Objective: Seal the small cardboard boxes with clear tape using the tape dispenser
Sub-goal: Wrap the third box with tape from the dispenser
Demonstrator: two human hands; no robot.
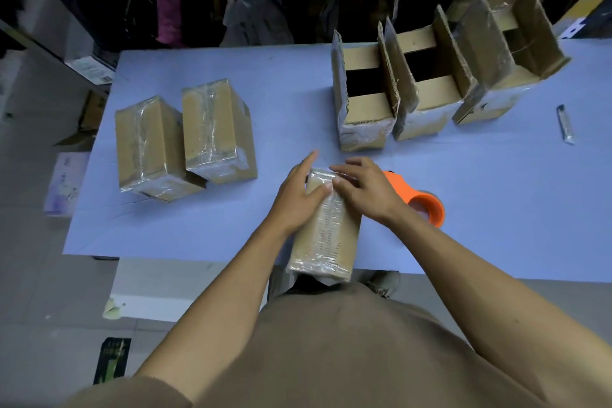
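A small cardboard box [326, 242] stands at the table's front edge, its top covered in clear tape. My left hand [299, 195] lies against the box's left side with fingers straight and the thumb on the top. My right hand [364, 189] presses flat on the far end of the top, fingers spread over the tape. The orange tape dispenser [419, 200] lies on the table just right of the box, partly hidden behind my right wrist. Two taped boxes [152, 149] [215, 129] stand at the left. Three open boxes [364, 99] [424, 83] [503, 53] stand at the back right.
A utility knife [565, 124] lies at the right of the blue table [281, 89]. Dark clothes and bags hang behind the table. Cardboard scraps and papers lie on the floor to the left.
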